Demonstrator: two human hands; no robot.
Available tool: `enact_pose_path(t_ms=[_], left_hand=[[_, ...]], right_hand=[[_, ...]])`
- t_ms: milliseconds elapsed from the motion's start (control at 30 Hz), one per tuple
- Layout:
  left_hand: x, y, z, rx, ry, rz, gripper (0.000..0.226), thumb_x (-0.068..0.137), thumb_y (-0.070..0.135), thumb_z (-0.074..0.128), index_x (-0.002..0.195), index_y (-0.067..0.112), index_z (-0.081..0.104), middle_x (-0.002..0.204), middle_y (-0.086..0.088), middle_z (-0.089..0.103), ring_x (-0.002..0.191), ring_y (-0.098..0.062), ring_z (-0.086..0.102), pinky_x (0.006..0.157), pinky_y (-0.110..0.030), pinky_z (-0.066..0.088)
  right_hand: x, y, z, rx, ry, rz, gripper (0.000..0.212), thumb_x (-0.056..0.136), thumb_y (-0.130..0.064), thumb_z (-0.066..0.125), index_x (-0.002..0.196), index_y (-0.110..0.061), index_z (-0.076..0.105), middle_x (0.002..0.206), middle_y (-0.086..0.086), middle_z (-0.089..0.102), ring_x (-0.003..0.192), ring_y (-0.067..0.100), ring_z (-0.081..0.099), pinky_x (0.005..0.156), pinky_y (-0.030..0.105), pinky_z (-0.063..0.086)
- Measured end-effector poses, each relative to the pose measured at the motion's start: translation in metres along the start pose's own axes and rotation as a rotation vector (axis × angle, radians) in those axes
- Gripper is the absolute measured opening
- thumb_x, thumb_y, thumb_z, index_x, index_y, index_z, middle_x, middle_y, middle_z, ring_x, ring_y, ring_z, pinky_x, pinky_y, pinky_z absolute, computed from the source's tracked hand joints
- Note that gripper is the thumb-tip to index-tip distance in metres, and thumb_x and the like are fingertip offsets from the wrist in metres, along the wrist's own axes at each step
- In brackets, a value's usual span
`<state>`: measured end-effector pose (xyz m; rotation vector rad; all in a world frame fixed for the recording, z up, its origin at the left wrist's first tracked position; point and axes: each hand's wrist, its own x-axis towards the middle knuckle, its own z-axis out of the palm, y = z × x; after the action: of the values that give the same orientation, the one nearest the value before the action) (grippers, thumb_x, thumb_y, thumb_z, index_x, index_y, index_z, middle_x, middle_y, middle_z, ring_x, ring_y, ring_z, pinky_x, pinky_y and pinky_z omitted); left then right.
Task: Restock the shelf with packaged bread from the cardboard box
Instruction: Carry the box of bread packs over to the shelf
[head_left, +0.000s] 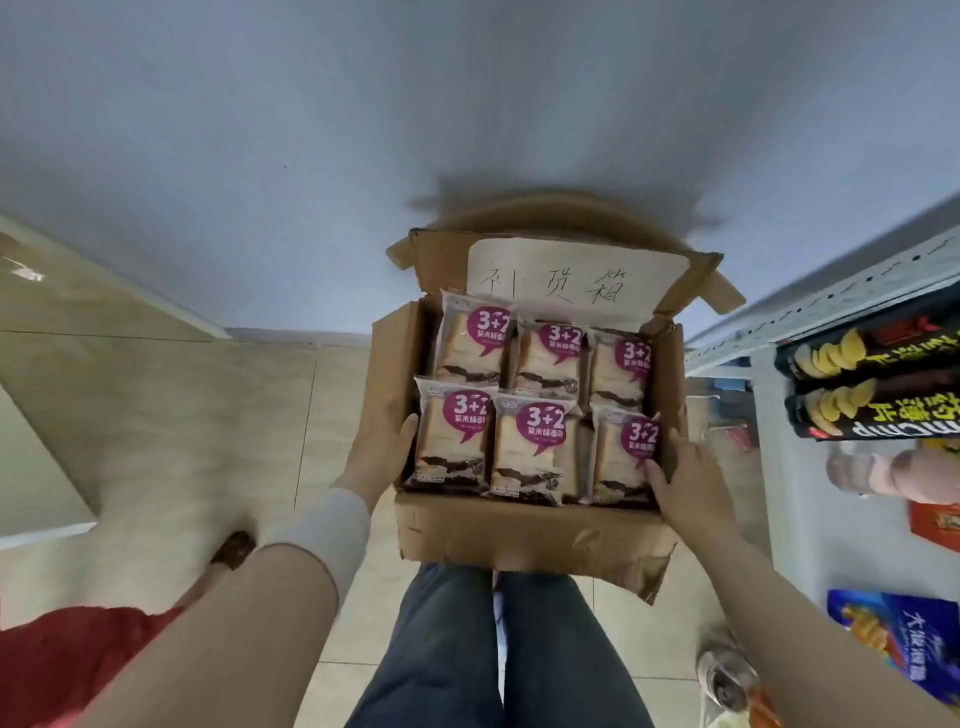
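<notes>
An open cardboard box (519, 535) hangs in front of me above my legs, its far flap bearing a white handwritten label. Inside lie several packets of sliced bread (530, 447) with purple "3+2" badges, in two rows. My left hand (384, 441) grips the box's left wall, thumb hooked over the rim beside a packet. My right hand (680, 478) grips the right wall, thumb inside against the near right packet. The shelf (831, 306) stands at the right edge of the view.
The white shelf unit on the right carries black chip tubes (872, 384), a pink bottle (883, 475) and a blue snack bag (904, 644). Beige tiled floor lies below, a pale wall ahead. Something red (67, 665) sits at the bottom left.
</notes>
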<state>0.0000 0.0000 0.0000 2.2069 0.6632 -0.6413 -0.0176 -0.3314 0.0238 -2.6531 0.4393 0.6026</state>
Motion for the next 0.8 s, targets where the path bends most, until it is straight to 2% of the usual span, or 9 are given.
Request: enact_pose_path(t_ms=[133,233,300,400,433,500,600,667,800], left_hand=[[0.031,0.007,0.010,-0.160,0.055,-0.127,0.048,0.097,0.039,0.034,0.139,0.016,0.035,0.139,-0.012,0.047,0.124,-0.032,0.045,0.090,-0.032,0.034],[0.052,0.008,0.016,-0.270,0.064,-0.229,0.049,0.097,0.047,0.025,0.131,0.017,0.045,0.131,-0.014,0.053,0.117,-0.032,0.049,0.096,-0.039,0.038],[0.062,0.009,0.018,-0.353,0.037,-0.263,0.053,0.096,0.051,0.021,0.121,0.017,0.053,0.117,-0.013,0.061,0.106,-0.029,0.056,0.092,-0.040,0.044],[0.068,0.008,0.021,-0.487,-0.008,-0.293,0.051,0.095,0.055,0.022,0.105,0.022,0.059,0.094,-0.005,0.069,0.091,-0.022,0.064,0.073,-0.032,0.047],[0.070,0.006,0.021,-0.499,-0.016,-0.292,0.048,0.095,0.054,0.025,0.104,0.023,0.059,0.091,-0.004,0.069,0.091,-0.021,0.064,0.071,-0.031,0.048],[0.073,0.001,0.022,-0.489,-0.035,-0.268,0.044,0.096,0.051,0.029,0.114,0.022,0.058,0.104,-0.005,0.068,0.099,-0.022,0.062,0.084,-0.036,0.049],[0.077,-0.004,0.025,-0.465,0.012,-0.237,0.043,0.098,0.042,0.032,0.133,0.020,0.045,0.131,-0.006,0.055,0.120,-0.022,0.049,0.100,-0.035,0.037],[0.078,-0.006,0.027,-0.453,0.034,-0.209,0.044,0.098,0.040,0.033,0.135,0.019,0.044,0.133,-0.005,0.052,0.124,-0.022,0.046,0.101,-0.034,0.034],[0.078,-0.010,0.027,-0.453,0.014,-0.194,0.042,0.097,0.042,0.034,0.131,0.021,0.047,0.128,-0.005,0.057,0.116,-0.019,0.050,0.102,-0.038,0.038]], right_hand=[[0.045,0.006,-0.004,0.162,-0.048,0.177,0.046,0.092,-0.030,0.049,0.132,-0.006,0.043,0.129,0.020,0.050,0.115,0.034,0.050,0.096,0.043,0.044],[0.071,0.012,0.000,0.236,-0.023,0.216,0.048,0.094,-0.032,0.046,0.131,-0.002,0.042,0.131,0.021,0.051,0.118,0.036,0.050,0.094,0.041,0.041],[0.081,0.015,0.000,0.278,-0.053,0.235,0.047,0.096,-0.036,0.040,0.132,-0.006,0.044,0.130,0.018,0.054,0.117,0.035,0.051,0.091,0.039,0.041],[0.088,0.019,0.002,0.344,-0.115,0.261,0.045,0.097,-0.039,0.036,0.131,-0.013,0.047,0.127,0.015,0.056,0.115,0.033,0.052,0.088,0.039,0.040],[0.089,0.020,0.004,0.351,-0.119,0.266,0.044,0.097,-0.038,0.035,0.130,-0.012,0.049,0.126,0.016,0.057,0.113,0.034,0.052,0.088,0.040,0.040],[0.090,0.022,0.005,0.347,-0.127,0.271,0.042,0.097,-0.036,0.036,0.123,-0.008,0.053,0.121,0.019,0.059,0.107,0.035,0.054,0.085,0.040,0.041],[0.092,0.021,0.006,0.327,-0.127,0.272,0.043,0.097,-0.035,0.038,0.122,-0.005,0.054,0.119,0.021,0.060,0.107,0.037,0.054,0.082,0.039,0.039],[0.093,0.020,0.006,0.294,-0.114,0.260,0.044,0.097,-0.035,0.038,0.123,-0.003,0.054,0.120,0.022,0.059,0.109,0.039,0.053,0.087,0.042,0.041],[0.091,0.019,0.007,0.262,-0.119,0.244,0.047,0.096,-0.037,0.037,0.125,-0.002,0.052,0.122,0.023,0.059,0.109,0.041,0.054,0.092,0.045,0.042]])
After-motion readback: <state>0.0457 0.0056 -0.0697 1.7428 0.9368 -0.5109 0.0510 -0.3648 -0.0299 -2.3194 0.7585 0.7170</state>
